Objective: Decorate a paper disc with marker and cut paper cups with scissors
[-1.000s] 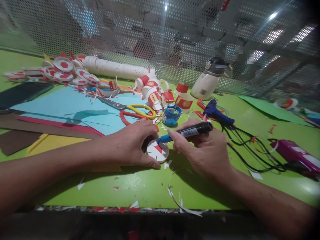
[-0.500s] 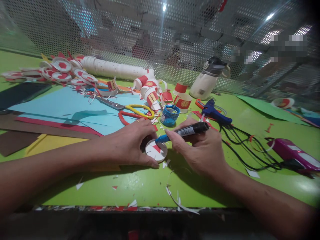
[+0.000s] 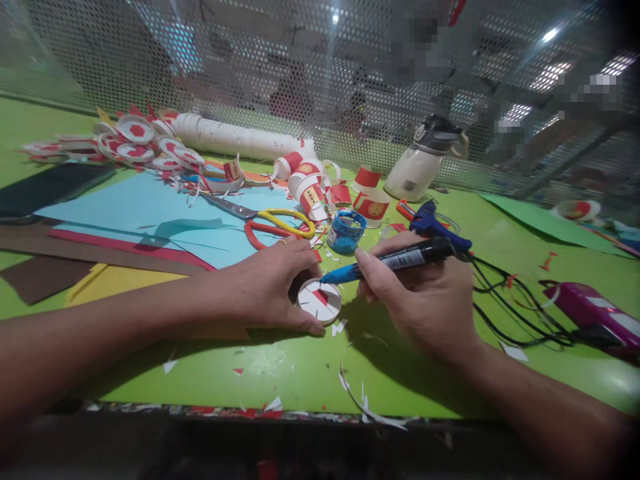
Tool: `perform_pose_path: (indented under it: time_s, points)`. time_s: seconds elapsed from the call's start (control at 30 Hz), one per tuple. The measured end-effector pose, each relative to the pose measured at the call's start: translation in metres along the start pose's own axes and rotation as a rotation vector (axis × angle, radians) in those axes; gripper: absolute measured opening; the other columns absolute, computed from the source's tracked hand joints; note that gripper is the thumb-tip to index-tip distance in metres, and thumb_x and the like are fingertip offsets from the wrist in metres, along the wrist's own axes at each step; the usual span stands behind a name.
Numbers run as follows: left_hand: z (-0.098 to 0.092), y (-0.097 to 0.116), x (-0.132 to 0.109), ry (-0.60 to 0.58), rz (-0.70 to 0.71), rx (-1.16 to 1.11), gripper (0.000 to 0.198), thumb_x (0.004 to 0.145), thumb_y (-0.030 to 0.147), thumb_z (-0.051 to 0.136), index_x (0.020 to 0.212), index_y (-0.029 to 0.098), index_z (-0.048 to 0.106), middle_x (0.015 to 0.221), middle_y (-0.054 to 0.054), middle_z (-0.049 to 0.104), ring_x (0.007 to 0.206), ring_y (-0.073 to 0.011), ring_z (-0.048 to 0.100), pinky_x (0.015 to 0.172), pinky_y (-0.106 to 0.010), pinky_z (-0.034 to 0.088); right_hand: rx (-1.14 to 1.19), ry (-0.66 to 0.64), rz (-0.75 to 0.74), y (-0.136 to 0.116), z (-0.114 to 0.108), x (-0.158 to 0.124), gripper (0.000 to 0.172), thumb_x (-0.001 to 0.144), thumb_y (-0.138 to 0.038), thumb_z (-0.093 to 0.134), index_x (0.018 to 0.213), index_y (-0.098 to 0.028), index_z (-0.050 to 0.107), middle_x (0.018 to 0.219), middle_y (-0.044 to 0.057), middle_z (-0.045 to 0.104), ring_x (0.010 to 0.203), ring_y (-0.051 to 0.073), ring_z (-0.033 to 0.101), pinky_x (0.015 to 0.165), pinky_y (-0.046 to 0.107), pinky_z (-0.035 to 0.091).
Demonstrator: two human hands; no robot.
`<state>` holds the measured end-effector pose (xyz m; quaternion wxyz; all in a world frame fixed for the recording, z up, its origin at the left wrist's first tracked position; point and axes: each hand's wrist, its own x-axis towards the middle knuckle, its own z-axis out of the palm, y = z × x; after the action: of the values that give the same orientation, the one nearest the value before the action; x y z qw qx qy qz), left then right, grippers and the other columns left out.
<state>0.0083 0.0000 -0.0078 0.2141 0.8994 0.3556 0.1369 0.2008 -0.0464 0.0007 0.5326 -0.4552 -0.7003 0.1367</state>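
Now the left hand (image 3: 283, 283) pinches the disc (image 3: 320, 304); the right hand (image 3: 425, 293) grips a marker (image 3: 400, 259), apparently touching its far side. A loose left hold could skew strokes.

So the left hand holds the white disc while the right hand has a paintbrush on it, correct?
Wrong tool: the head view shows a marker in the right hand, its tip at the white disc the left hand holds.

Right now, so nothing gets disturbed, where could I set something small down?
Mostly bare green tabletop lies between the green paper sheet and purple rectangular box, and between the curled white strip and right hand. It's crowded around the blue round jar, with yellow-and-red-handled scissors and red-and-white cup pieces.
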Motion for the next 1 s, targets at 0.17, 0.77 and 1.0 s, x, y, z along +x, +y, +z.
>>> perform_pose_path:
  time_s: [0.17,0.77,1.0]
  points:
    - [-0.0015,0.0007,-0.0007,-0.003,0.002,0.018,0.045,0.063,0.05,0.077,0.084,0.017,0.054,0.088,-0.003,0.051,0.086,-0.0216,0.048,0.069,-0.03,0.038,0.042,-0.089,0.014,-0.0009,-0.002,-0.0007,0.006,0.083,-0.022,0.065,0.083,-0.016,0.067,0.065,-0.001,0.065,0.054,0.012,0.059,0.052,0.026,0.049]
    - [0.0,-0.0005,0.0004,0.018,0.045,-0.005,0.043,0.065,0.048,0.076,0.087,0.016,0.057,0.089,-0.003,0.051,0.085,-0.0215,0.049,0.07,-0.031,0.038,0.069,-0.156,0.054,0.0,0.0022,-0.001,0.008,0.08,-0.023,0.068,0.075,-0.017,0.067,0.051,-0.005,0.061,0.042,0.009,0.056,0.043,0.021,0.05]
    - [-0.0017,0.0007,-0.0023,0.024,0.053,-0.016,0.042,0.065,0.047,0.076,0.088,0.017,0.057,0.09,-0.003,0.051,0.083,-0.0203,0.048,0.07,-0.031,0.037,0.04,-0.18,0.054,-0.0028,0.0024,0.0002,0.009,0.08,-0.023,0.068,0.076,-0.016,0.068,0.051,-0.004,0.061,0.043,0.009,0.055,0.044,0.021,0.048]
